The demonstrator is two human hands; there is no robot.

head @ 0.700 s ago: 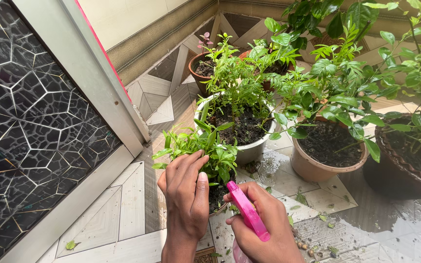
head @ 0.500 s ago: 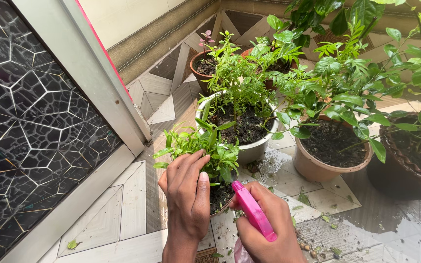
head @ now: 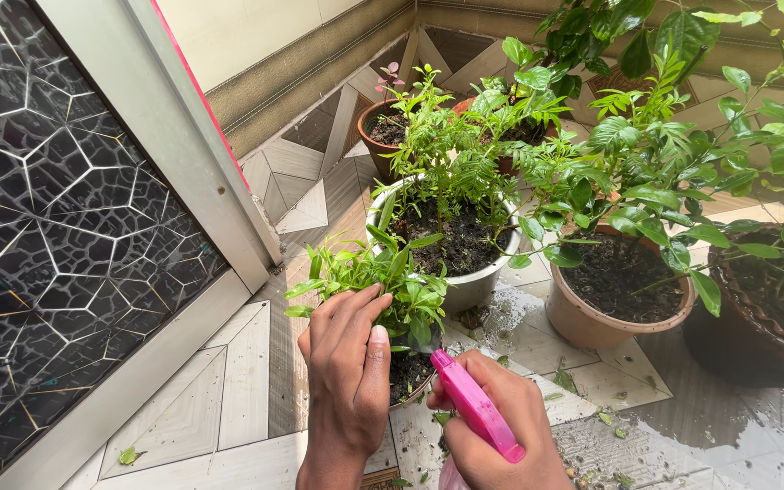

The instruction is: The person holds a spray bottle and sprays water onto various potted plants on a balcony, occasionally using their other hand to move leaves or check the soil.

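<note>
My right hand [head: 501,426] grips a pink spray bottle [head: 475,405], its nozzle aimed at the soil of a small potted plant [head: 383,272] with narrow green leaves. My left hand [head: 348,372] rests with its fingers together on the near left side of that plant, touching the leaves and covering much of its pot. The bottle's body is hidden below the frame.
Behind stand a white pot [head: 474,281] with a leafy shrub, a tan pot [head: 596,318] of dark soil, two terracotta pots [head: 381,136] farther back and a dark pot [head: 755,327] at right. A patterned glass door [head: 56,245] is on the left. The tiled floor [head: 682,426] is wet, with leaf bits.
The spray bottle and my right hand have shifted slightly right and down. My left hand stays on the small plant.
</note>
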